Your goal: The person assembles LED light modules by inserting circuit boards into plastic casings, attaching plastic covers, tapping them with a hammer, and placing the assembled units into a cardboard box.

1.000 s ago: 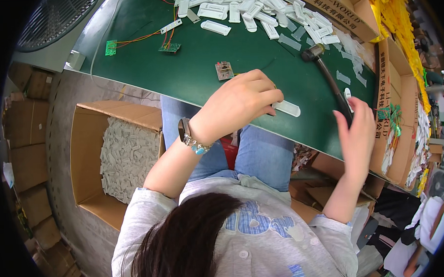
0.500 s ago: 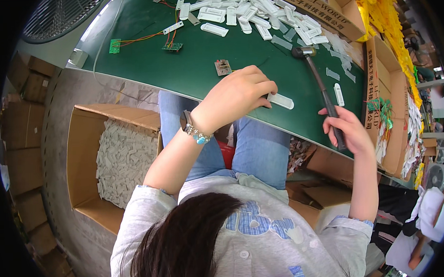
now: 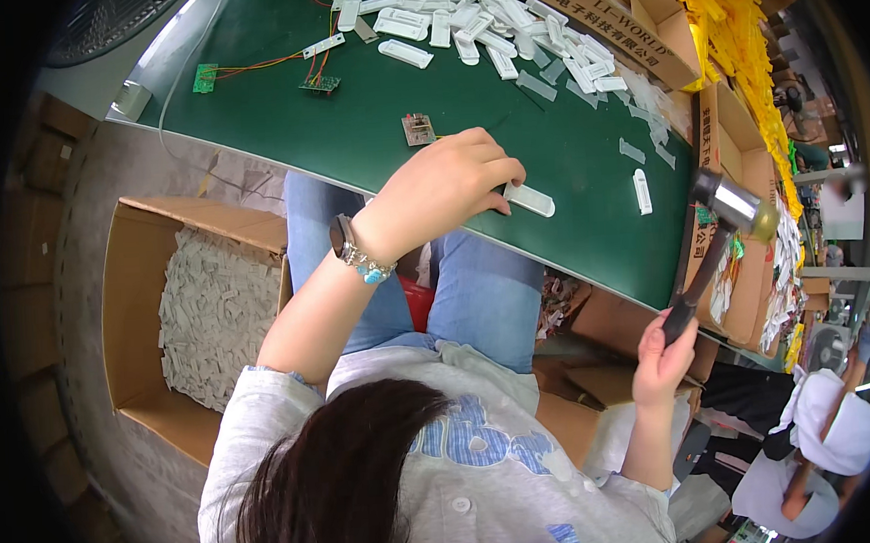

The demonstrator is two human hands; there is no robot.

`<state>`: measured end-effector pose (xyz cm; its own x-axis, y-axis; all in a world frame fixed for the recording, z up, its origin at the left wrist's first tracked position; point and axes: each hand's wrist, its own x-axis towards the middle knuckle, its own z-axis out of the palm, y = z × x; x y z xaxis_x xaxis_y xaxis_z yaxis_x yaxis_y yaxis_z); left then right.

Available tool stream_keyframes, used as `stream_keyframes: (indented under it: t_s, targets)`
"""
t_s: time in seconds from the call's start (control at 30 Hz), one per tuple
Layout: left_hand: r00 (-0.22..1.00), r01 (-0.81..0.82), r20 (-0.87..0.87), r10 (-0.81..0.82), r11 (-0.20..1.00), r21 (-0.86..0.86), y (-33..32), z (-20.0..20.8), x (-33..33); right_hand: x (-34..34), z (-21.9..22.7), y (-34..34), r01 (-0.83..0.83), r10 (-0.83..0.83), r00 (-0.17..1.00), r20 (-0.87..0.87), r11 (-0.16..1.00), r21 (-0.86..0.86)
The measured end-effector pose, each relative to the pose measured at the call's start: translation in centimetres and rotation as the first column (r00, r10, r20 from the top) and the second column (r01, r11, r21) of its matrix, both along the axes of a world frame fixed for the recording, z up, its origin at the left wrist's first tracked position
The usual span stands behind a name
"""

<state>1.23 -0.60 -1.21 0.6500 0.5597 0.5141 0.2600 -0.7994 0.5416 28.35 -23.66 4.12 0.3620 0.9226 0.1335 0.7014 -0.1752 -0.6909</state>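
My left hand [image 3: 458, 181] rests at the near edge of the green table, its fingers pinching one end of a slim white plastic casing [image 3: 533, 202]. The casing's other end points right along the tabletop. Off to the right, past the table's front edge, my right hand [image 3: 664, 357] is wrapped round the handle of a hammer [image 3: 728, 203]. The hammer is raised and tilted, its metal head up beside the cardboard tray. Just beyond my left hand lies a small circuit board [image 3: 417, 130] with a wire. Another white casing [image 3: 642, 193] lies apart near the table's right side.
White casings [image 3: 478, 22] are heaped at the back, with translucent strips beside them. Wired circuit boards [image 3: 322, 83] lie at the back left. Cardboard trays [image 3: 709, 153] line the right side. An open box [image 3: 126, 314] of small pale pieces stands on the floor at left.
The hammer has swung up off the tabletop as my right hand drew back toward me. My left hand still pinches the casing in the same place. The whole view has shifted slightly.
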Motion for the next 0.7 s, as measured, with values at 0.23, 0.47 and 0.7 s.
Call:
stream_keyframes:
  t_s: [0.23, 0.47, 0.7]
  targets:
    - [1.000, 0.015, 0.023, -0.014, 0.999, -0.039, -0.3, -0.1, 0.0, -1.7, 0.0, 0.6, -0.123, 0.140, 0.956, 0.256, 0.989, -0.084]
    - [1.000, -0.013, 0.011, 0.014, 0.994, -0.104, -0.4, 0.1, -0.1, -1.8, -1.3, 0.7, -0.205, 0.270, 0.910, 0.314, 0.953, -0.224]
    - [0.998, -0.033, 0.052, 0.047, 0.969, -0.244, -0.2, -0.4, -0.2, -2.4, -1.8, 1.7, -0.178, 0.178, 0.959, 0.220, 0.984, -0.020]
